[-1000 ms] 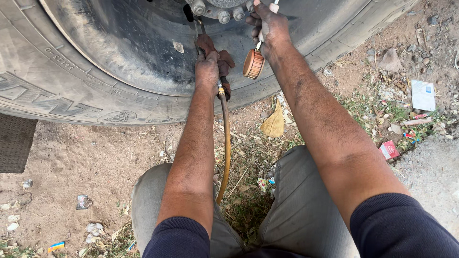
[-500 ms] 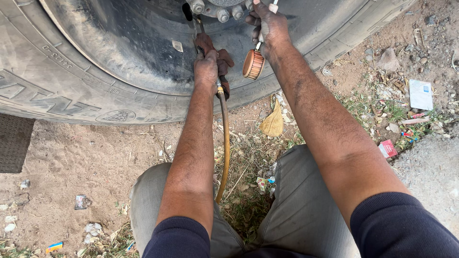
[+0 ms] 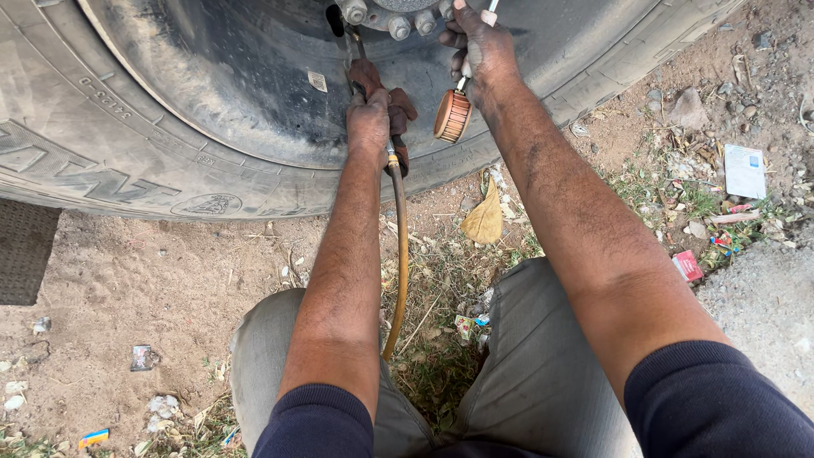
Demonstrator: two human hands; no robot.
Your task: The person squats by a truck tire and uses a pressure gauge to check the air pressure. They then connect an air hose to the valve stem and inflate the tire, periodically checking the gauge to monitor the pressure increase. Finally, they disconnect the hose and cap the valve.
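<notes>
My left hand (image 3: pixel 369 114) is clenched around the reddish-brown grip of the air chuck (image 3: pixel 392 119), pressing it up toward the dark steel wheel rim (image 3: pixel 254 85). An orange rubber hose (image 3: pixel 399 254) drops from it between my knees. My right hand (image 3: pixel 476 51) is closed on a thin white stem; a round copper-coloured gauge (image 3: pixel 452 116) hangs beneath it. Outward: worn black tyre (image 3: pixel 102 161), sandy ground (image 3: pixel 153 280), a dry yellow leaf (image 3: pixel 485 220), scattered litter.

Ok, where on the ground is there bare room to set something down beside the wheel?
Free: the bare dirt between the tyre and the left knee. Crowded: weeds and litter between the knees under the hose, and scraps on the right. Left hand and right hand fill the rim.
</notes>
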